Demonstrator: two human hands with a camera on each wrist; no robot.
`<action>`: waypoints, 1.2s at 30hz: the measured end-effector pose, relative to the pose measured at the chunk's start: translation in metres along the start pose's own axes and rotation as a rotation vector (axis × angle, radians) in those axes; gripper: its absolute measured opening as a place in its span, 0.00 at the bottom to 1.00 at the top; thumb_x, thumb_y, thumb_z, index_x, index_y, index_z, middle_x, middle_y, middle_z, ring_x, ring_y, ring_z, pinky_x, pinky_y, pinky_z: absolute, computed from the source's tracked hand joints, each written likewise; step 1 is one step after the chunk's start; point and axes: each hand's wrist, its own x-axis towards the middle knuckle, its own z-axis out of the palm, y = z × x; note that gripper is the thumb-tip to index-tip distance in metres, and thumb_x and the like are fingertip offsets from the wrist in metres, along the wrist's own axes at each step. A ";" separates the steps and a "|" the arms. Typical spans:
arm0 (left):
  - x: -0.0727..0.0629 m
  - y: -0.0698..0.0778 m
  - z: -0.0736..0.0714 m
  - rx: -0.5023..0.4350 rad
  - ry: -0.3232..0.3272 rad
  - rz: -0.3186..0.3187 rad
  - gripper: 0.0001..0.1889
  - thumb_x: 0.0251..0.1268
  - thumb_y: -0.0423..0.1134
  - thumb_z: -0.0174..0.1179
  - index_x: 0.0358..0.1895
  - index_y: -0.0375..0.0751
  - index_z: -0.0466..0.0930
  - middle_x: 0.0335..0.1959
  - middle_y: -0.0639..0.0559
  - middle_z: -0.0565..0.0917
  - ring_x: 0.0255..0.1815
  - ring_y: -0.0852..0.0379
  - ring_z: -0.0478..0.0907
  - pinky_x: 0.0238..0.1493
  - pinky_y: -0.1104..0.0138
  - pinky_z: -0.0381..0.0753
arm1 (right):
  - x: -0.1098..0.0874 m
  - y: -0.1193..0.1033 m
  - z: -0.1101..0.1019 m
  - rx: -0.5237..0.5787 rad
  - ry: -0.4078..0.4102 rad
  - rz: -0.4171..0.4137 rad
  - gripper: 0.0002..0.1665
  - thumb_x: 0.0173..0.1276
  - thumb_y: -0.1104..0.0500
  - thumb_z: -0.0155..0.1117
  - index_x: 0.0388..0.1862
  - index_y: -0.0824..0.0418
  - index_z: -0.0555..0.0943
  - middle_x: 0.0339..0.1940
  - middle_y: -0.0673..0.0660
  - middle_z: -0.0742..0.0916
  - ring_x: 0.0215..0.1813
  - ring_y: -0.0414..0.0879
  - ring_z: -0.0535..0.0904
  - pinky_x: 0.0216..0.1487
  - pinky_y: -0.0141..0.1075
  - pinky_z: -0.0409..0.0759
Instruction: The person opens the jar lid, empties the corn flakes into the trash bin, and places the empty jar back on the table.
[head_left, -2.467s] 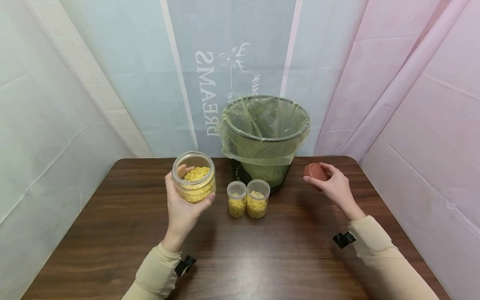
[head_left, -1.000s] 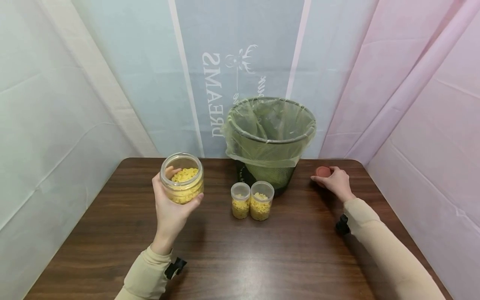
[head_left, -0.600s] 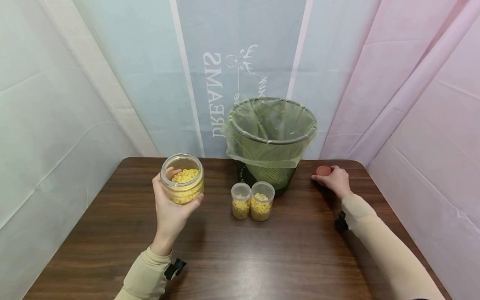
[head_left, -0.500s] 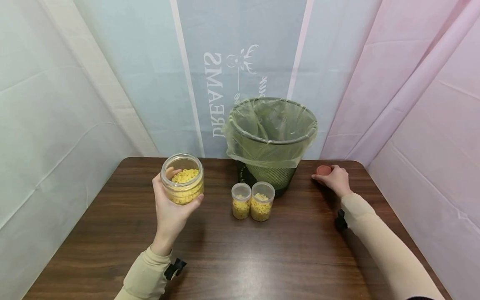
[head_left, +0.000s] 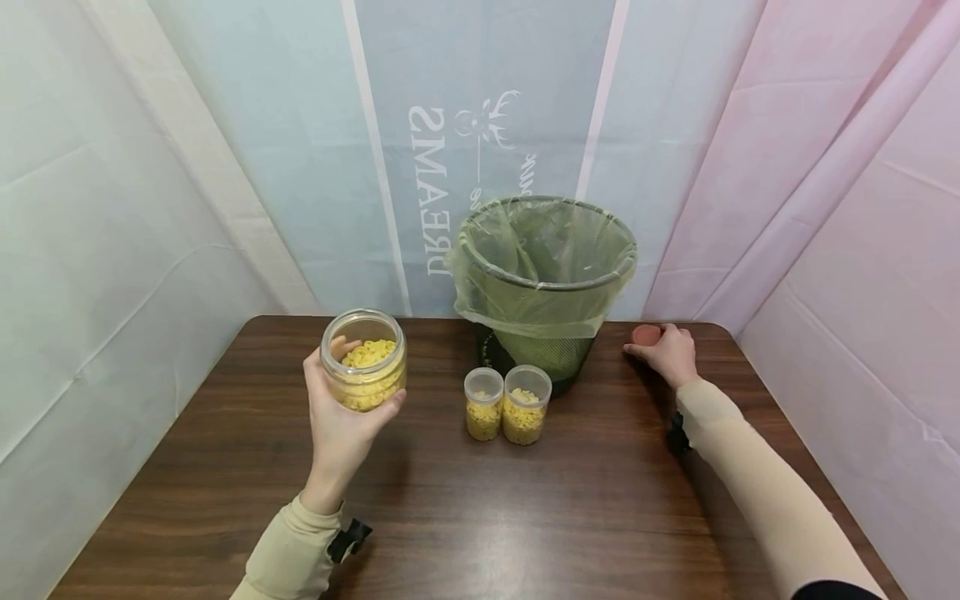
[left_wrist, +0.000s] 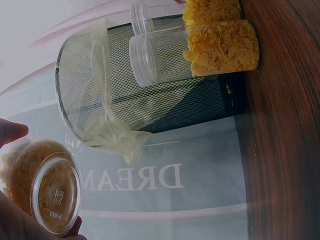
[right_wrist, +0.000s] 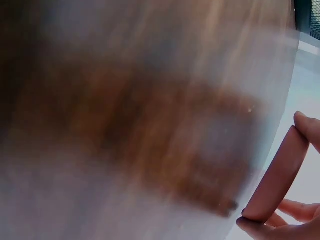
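My left hand (head_left: 341, 425) grips an uncapped clear jar (head_left: 363, 385), tilted above the left half of the table. Yellow flakes (head_left: 371, 354) fill part of it. In the left wrist view the base of the jar (left_wrist: 56, 196) faces the camera. At the table's far right, my right hand (head_left: 673, 357) pinches a round reddish-brown lid (head_left: 647, 336). The right wrist view shows this lid (right_wrist: 277, 177) edge-on between thumb and fingers; whether it touches the table I cannot tell. Two small clear jars (head_left: 483, 412) (head_left: 527, 412) with yellow flakes stand side by side at the centre.
Behind the small jars stands a black mesh waste bin (head_left: 491, 348), lined with a translucent yellow-green bag (head_left: 536, 310). The dark wooden table (head_left: 480, 517) ends at a back curtain (head_left: 300, 167), with pale curtains on both sides.
My right hand has lowered the lid toward the table and moved it back to the right. Lately it has shifted slightly farther back. The jar in my left hand has barely moved.
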 end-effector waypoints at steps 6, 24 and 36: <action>0.000 0.001 0.000 -0.006 -0.005 -0.008 0.46 0.33 0.17 0.71 0.62 0.26 0.56 0.58 0.35 0.69 0.55 0.50 0.71 0.52 0.76 0.74 | 0.002 0.001 0.001 -0.018 -0.008 -0.003 0.47 0.52 0.45 0.73 0.54 0.82 0.69 0.45 0.80 0.76 0.51 0.73 0.68 0.53 0.60 0.68; 0.000 0.002 0.000 0.005 -0.007 -0.006 0.46 0.33 0.17 0.71 0.62 0.26 0.56 0.58 0.35 0.70 0.56 0.49 0.71 0.52 0.76 0.74 | 0.012 0.002 0.002 -0.077 0.011 -0.078 0.42 0.53 0.47 0.72 0.44 0.85 0.72 0.40 0.82 0.77 0.48 0.74 0.69 0.53 0.60 0.68; -0.001 0.003 -0.001 0.013 -0.011 -0.025 0.46 0.34 0.17 0.71 0.63 0.27 0.56 0.58 0.36 0.69 0.56 0.49 0.71 0.52 0.76 0.74 | 0.016 0.006 0.006 -0.092 -0.043 -0.067 0.44 0.53 0.45 0.71 0.47 0.84 0.71 0.43 0.81 0.75 0.49 0.74 0.70 0.52 0.61 0.69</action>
